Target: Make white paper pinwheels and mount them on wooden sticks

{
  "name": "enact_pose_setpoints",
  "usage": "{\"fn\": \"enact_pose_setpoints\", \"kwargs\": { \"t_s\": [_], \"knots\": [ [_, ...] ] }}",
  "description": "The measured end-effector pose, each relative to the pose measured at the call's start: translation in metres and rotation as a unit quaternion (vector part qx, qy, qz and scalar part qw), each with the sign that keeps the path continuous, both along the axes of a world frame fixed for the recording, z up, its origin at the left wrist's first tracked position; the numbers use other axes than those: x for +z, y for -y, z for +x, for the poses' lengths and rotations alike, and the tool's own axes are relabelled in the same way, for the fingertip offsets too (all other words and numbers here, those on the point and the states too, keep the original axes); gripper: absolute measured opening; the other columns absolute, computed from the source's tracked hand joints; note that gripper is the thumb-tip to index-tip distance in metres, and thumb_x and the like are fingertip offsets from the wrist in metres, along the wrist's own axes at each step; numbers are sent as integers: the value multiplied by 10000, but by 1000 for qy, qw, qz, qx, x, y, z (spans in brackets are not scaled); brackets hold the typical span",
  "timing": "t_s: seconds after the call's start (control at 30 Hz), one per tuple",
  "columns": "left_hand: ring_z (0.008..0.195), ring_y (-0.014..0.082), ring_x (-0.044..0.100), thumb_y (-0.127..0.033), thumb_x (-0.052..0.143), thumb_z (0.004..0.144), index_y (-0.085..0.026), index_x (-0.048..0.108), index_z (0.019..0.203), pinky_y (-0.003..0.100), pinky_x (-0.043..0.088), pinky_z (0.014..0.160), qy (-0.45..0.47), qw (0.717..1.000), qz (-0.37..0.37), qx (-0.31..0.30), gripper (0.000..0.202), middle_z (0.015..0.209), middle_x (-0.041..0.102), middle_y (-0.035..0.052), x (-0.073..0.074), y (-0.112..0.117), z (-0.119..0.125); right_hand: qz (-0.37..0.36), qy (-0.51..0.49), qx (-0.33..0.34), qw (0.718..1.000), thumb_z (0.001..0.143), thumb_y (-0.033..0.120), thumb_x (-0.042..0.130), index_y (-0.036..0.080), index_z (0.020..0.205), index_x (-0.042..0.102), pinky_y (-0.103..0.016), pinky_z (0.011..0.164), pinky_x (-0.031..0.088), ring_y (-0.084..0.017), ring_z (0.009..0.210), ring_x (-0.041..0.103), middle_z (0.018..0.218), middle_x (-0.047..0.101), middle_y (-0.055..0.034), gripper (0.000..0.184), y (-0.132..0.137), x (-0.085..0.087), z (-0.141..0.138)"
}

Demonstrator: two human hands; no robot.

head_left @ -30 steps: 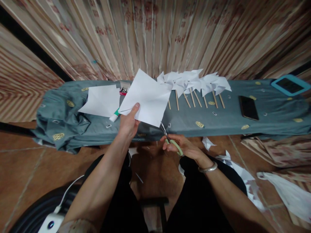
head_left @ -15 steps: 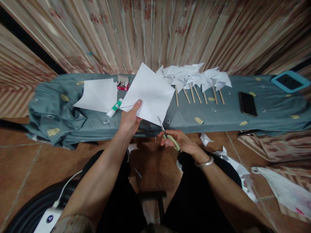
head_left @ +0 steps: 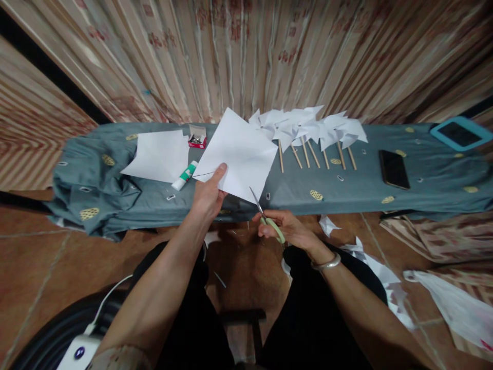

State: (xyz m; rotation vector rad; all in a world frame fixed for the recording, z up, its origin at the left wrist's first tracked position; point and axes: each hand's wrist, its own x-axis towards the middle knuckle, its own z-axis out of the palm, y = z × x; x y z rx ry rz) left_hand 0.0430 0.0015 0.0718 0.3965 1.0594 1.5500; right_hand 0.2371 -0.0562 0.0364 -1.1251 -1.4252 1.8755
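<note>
My left hand (head_left: 210, 195) pinches a white square sheet of paper (head_left: 241, 149) by its lower left side, thumb on top. A dark slit runs into the sheet from its left corner, beside the thumb. In my right hand (head_left: 285, 226) is a pair of scissors (head_left: 274, 229) with pale green handles. Their blades lie at the sheet's bottom corner, pointing up and left into it. Behind the sheet, to the right, several white paper pinwheels (head_left: 331, 128) on wooden sticks lie in a row.
On the cloth-covered bench (head_left: 292, 198) lie more paper (head_left: 157, 154), a glue tube (head_left: 185, 176), a small red box of metal pins (head_left: 197, 137), a black phone (head_left: 394, 169) and a blue-framed tablet (head_left: 460, 133). Paper scraps (head_left: 379, 272) and a plastic bag (head_left: 450, 303) are on the floor.
The whole view has shifted slightly, so things appear a little lower. The sheet, the scissors and both hands keep nearly the same positions relative to each other.
</note>
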Motion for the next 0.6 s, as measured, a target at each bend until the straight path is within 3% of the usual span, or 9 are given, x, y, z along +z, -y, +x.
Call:
{"fn": "enact_pose_setpoints", "kwargs": {
  "t_s": [0.33,0.6],
  "knots": [
    [1104,263,648,-119,762,700,-182,690,1019,376,578,883,16,1000,-4,9,332,1127,721,75,0,-1,-2,-37,-16,-38,998,607,398,833,159,830,681,-178,490,402,-56,511,523,593,622,39,360,1,7,-6],
    [1097,251,651,-138,779,696,-192,690,1035,355,583,865,7,1000,-10,7,355,1134,720,63,2,0,-2,-53,-38,-55,996,595,388,843,165,833,695,-183,478,438,-66,493,559,585,631,42,358,1,1,-7]
  ]
}}
